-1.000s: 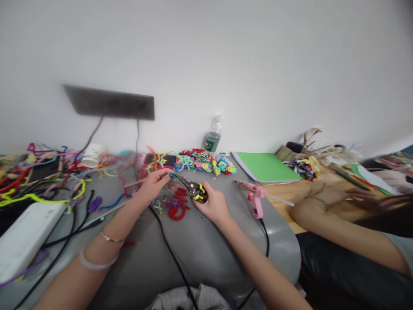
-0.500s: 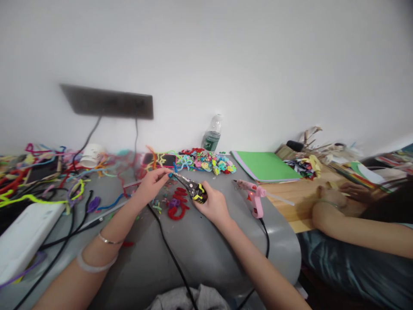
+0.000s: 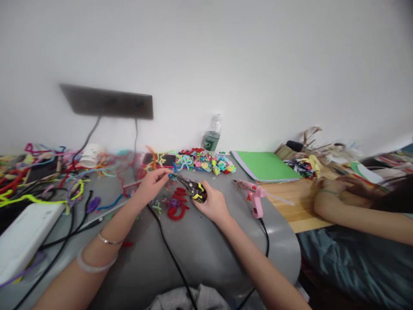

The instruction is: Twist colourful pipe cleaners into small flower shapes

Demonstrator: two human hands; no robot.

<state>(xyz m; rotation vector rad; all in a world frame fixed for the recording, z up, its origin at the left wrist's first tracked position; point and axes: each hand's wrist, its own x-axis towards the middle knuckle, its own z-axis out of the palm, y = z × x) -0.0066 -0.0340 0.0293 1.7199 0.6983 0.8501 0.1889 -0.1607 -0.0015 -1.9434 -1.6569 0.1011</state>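
My right hand [image 3: 213, 202] is wrapped round the black-and-yellow handles of a pair of pliers [image 3: 190, 187], whose jaws point up and left. At their tip, my left hand [image 3: 155, 183] pinches a short blue pipe cleaner [image 3: 174, 167]. Most of that piece is hidden by the fingers, and whether the jaws grip it I cannot tell. Just below the pliers lies a coiled red pipe cleaner [image 3: 177, 214] with a purple piece [image 3: 174, 203] against it. Small scraps are scattered around these on the grey table [image 3: 206, 254].
A pink glue gun [image 3: 254, 199] rests to the right, its cord trailing off the front. Behind are a pile of colourful pipe-cleaner pieces [image 3: 209, 163], a bottle [image 3: 213, 134] and green sheets [image 3: 266, 165]. Cables and a white box [image 3: 30, 237] crowd the left. Another person's arm [image 3: 358, 215] is at right.
The pliers have turned slightly at the tip, while both my hands stay nearly in place. At the right, the other person's arms have shifted a little upward.
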